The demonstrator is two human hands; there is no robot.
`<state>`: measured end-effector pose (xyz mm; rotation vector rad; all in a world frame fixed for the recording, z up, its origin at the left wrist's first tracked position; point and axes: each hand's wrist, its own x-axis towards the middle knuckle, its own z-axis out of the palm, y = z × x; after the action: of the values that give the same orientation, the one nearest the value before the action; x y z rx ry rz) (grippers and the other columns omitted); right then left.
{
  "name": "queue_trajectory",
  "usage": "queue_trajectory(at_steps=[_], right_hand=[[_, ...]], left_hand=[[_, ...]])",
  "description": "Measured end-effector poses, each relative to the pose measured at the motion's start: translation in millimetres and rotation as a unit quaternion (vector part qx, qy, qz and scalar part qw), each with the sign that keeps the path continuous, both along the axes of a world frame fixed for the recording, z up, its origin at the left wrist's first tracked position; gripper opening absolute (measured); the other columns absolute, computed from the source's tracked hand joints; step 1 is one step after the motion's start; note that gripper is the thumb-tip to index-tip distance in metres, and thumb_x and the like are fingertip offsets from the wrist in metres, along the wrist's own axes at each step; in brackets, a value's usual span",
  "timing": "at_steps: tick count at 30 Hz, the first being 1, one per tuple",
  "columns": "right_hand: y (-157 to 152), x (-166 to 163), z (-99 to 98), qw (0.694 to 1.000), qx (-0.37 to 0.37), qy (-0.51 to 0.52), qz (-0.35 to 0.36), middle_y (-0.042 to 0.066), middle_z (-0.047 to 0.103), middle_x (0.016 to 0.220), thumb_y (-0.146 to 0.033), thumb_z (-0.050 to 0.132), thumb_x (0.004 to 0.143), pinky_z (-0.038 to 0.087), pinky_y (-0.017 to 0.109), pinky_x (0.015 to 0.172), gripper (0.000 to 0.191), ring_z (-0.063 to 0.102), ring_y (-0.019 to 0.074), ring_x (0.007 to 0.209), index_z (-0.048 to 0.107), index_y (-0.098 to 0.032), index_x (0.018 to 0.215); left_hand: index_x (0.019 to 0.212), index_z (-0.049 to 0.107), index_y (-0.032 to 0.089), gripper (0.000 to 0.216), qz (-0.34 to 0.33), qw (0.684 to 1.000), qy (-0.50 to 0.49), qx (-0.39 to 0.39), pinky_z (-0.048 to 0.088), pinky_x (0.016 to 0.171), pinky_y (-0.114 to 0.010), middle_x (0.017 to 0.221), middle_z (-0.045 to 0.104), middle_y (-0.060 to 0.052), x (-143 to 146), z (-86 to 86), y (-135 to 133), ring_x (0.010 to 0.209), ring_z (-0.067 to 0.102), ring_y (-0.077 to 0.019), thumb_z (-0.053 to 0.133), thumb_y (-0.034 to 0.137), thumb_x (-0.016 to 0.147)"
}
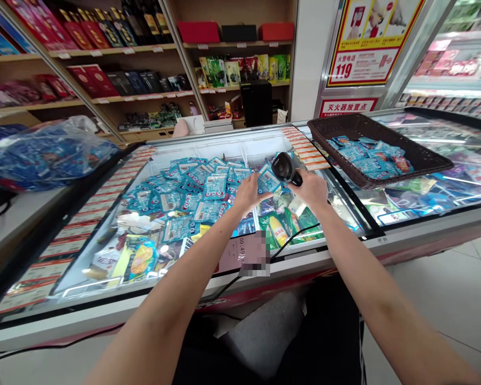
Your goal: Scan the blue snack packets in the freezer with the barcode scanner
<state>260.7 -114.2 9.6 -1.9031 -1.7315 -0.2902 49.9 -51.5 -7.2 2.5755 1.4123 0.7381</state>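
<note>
My left hand pinches a small blue packet, held up over the glass freezer top with a white label panel facing me. Close on its right, my right hand is wrapped round the handle of a black barcode scanner. The scanner's head is right beside the packet. A loose heap of similar blue packets is spread on the glass to the left of my hands. The scanner's black cable runs down toward me past a phone lying at the freezer's front edge.
A brown woven basket with more blue packets stands on the freezer at the right. At the left lies a clear plastic bag full of blue packets. Orange-and-white price tags line the glass. Stocked shelves stand behind.
</note>
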Motion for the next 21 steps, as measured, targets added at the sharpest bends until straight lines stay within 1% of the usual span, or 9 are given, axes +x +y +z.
queue_trajectory(at_steps=[3, 7, 11, 14, 18, 21], right_hand=[[1, -1, -0.2, 1.0, -0.004, 0.001, 0.003, 0.01, 0.071, 0.09, -0.046, 0.058, 0.081, 0.046, 0.035, 0.069, 0.039, 0.064, 0.0264, 0.08, 0.065, -0.021, 0.111], [0, -2, 0.2, 1.0, -0.003, -0.007, 0.012, 0.01, 0.071, 0.091, -0.046, 0.059, 0.08, 0.045, 0.035, 0.07, 0.041, 0.064, 0.0268, 0.083, 0.064, -0.021, 0.111], [-1, -3, 0.6, 1.0, 0.003, -0.011, 0.022, 0.01, 0.071, 0.09, -0.047, 0.059, 0.08, 0.044, 0.034, 0.07, 0.041, 0.064, 0.027, 0.082, 0.064, -0.021, 0.111], [-2, -4, 0.3, 0.999, 0.003, -0.012, 0.033, 0.009, 0.072, 0.09, -0.047, 0.059, 0.08, 0.044, 0.034, 0.07, 0.042, 0.064, 0.0274, 0.082, 0.064, -0.02, 0.111], [-4, -7, -0.1, 0.998, 0.0, -0.019, 0.052, 0.009, 0.072, 0.091, -0.044, 0.059, 0.079, 0.042, 0.034, 0.071, 0.04, 0.064, 0.0274, 0.083, 0.065, -0.02, 0.111], [-6, -10, -0.3, 0.997, -0.001, -0.027, 0.067, 0.008, 0.072, 0.09, -0.044, 0.059, 0.078, 0.041, 0.032, 0.069, 0.04, 0.064, 0.0268, 0.083, 0.065, -0.022, 0.111]], left_hand=[[0.138, 0.032, 0.017, 0.071, -0.046, 0.998, -0.035, -0.001, 0.045, 0.09, -0.041, 0.123, 0.057, -0.018, -13, -0.3, 3, 0.112, 0.056, -0.0302, 0.051, 0.057, 0.083], [0.14, 0.028, 0.02, 0.062, -0.058, 0.995, -0.076, -0.003, 0.045, 0.088, -0.037, 0.128, 0.054, -0.016, -24, -7.3, 6, 0.107, 0.059, -0.0248, 0.043, 0.052, 0.089], [0.136, 0.03, 0.021, 0.058, -0.029, 0.99, -0.139, 0.001, 0.045, 0.084, -0.032, 0.126, 0.055, -0.013, -28, -12.3, 12, 0.106, 0.058, -0.0202, 0.046, 0.049, 0.088], [0.134, 0.03, 0.02, 0.053, -0.005, 0.983, -0.181, 0.015, 0.045, 0.083, -0.029, 0.123, 0.055, -0.012, -30, -12.3, 13, 0.106, 0.056, -0.0181, 0.044, 0.044, 0.089], [0.133, 0.029, 0.02, 0.047, -0.011, 0.98, -0.197, 0.035, 0.045, 0.082, -0.029, 0.127, 0.052, -0.014, -29, -10.8, 11, 0.108, 0.055, -0.0173, 0.04, 0.037, 0.091], [0.134, 0.029, 0.02, 0.047, 0.005, 0.98, -0.196, 0.035, 0.045, 0.08, -0.03, 0.119, 0.056, -0.012, -28, -10.5, 9, 0.098, 0.058, -0.0178, 0.04, 0.036, 0.091]])
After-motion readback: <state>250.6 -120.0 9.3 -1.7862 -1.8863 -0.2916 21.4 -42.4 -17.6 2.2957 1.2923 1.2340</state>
